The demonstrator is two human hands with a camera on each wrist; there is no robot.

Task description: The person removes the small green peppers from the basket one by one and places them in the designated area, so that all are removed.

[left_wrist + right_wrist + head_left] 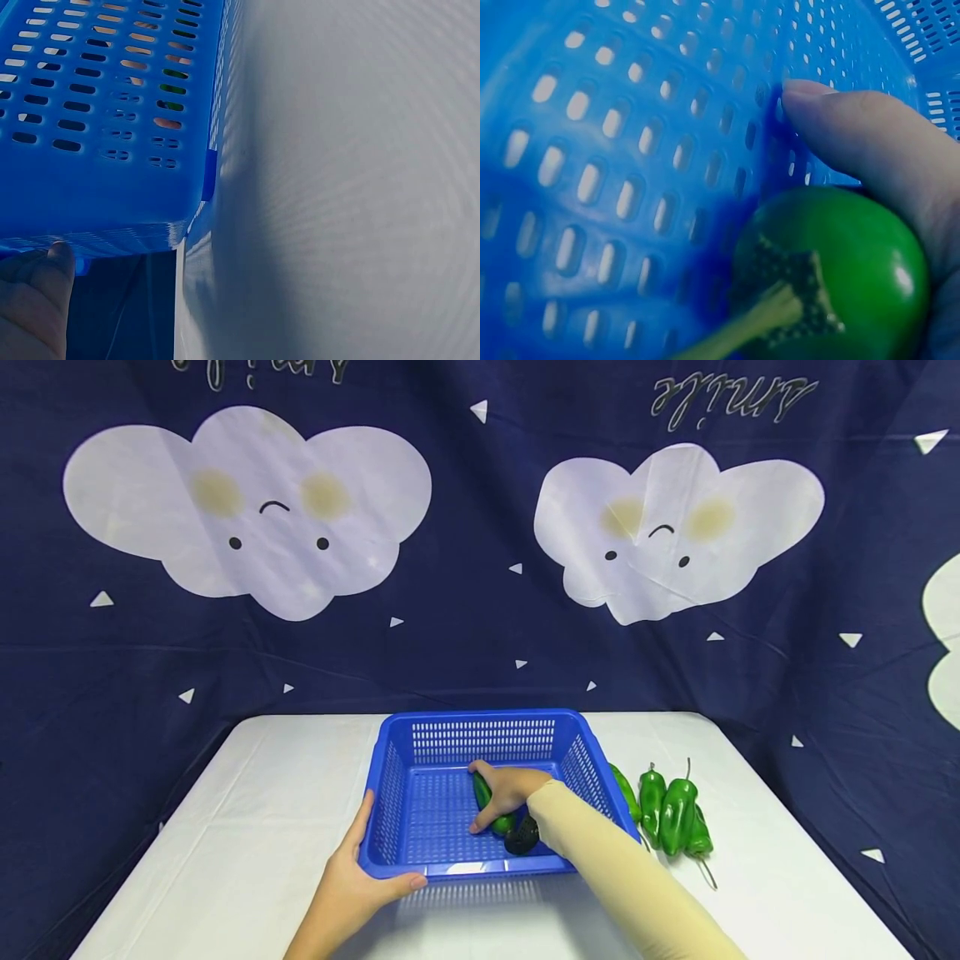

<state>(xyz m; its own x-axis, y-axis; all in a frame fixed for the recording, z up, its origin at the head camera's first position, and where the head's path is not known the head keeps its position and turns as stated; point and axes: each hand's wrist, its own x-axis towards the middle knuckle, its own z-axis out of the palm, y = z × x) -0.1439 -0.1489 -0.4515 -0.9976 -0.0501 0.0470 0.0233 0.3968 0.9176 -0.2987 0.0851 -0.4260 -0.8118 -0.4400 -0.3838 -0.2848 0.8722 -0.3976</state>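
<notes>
My right hand (508,789) reaches down into a blue plastic basket (480,718) and grips a long green pepper (482,789). From close by, the right wrist view shows the rounded stem end of the green pepper (870,262) beside my thumb (840,124), over the slotted basket floor. A dark, bumpy rounded item (522,837) sits just below that hand near the front wall. My left hand (352,872) grips the basket's near left corner, thumb along the front rim and fingers along the left side. Its fingertips (60,255) show by the basket in the left wrist view.
Several green peppers (677,814) with stems lie in a group on the white table (202,852), right of the basket. Another green pepper (626,793) lies close against the basket's right wall. A dark blue curtain (480,635) with cloud prints hangs behind the table.
</notes>
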